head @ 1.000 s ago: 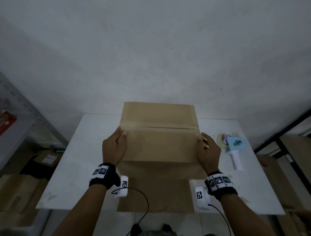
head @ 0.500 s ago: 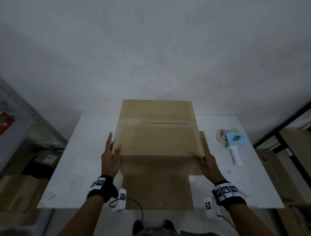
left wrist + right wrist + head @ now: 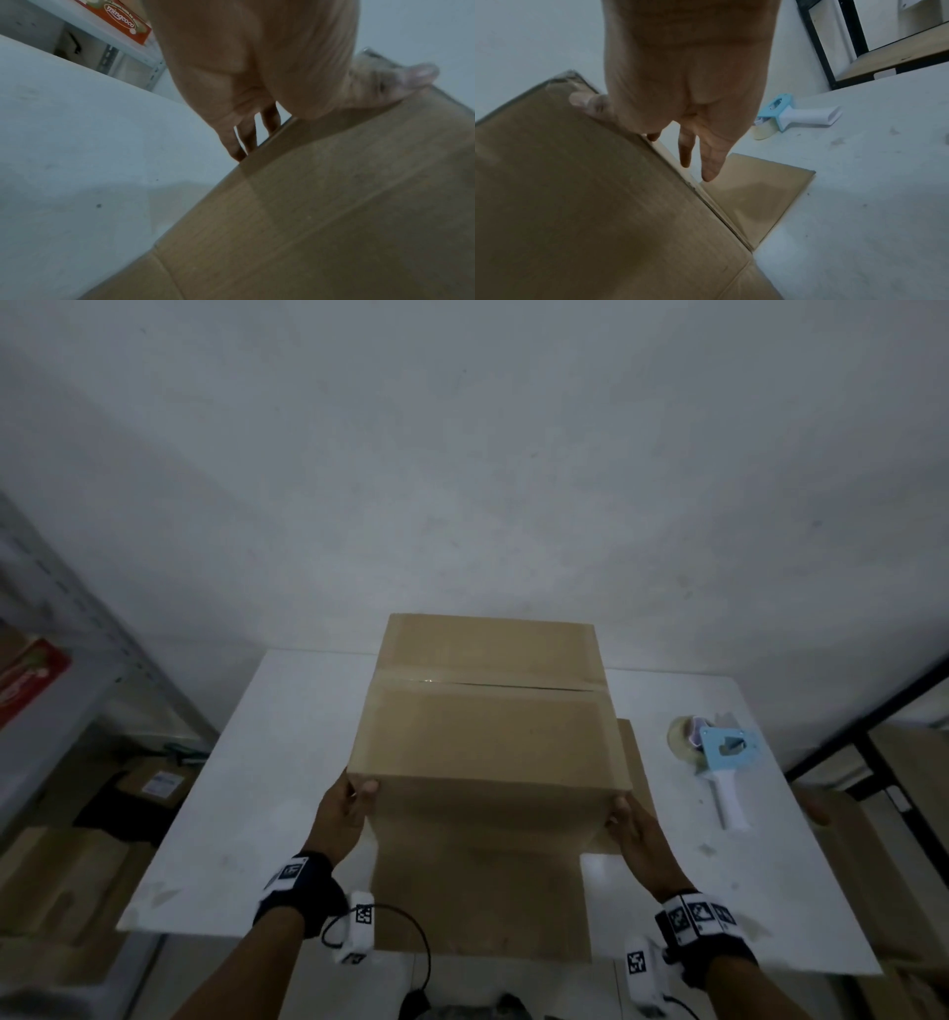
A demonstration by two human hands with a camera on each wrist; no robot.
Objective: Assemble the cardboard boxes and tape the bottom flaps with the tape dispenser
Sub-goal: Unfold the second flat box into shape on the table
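Brown cardboard box (image 3: 482,737), top seam taped, rests at the centre of the white table (image 3: 257,788). The left hand (image 3: 341,819) and right hand (image 3: 637,834) have moved from its top to its near corners. Thumbs lie above with fingers clamped down the sides, so lifting it away probably follows.

Head view high, facing forward-down over table (image 3: 267,762); both wrist views close, low, flanking same cardboard box (image 3: 488,742).

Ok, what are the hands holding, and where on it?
The cardboard box: the left hand grips its near left upper corner, thumb on top, fingers down the side; the right hand grips the near right corner likewise.
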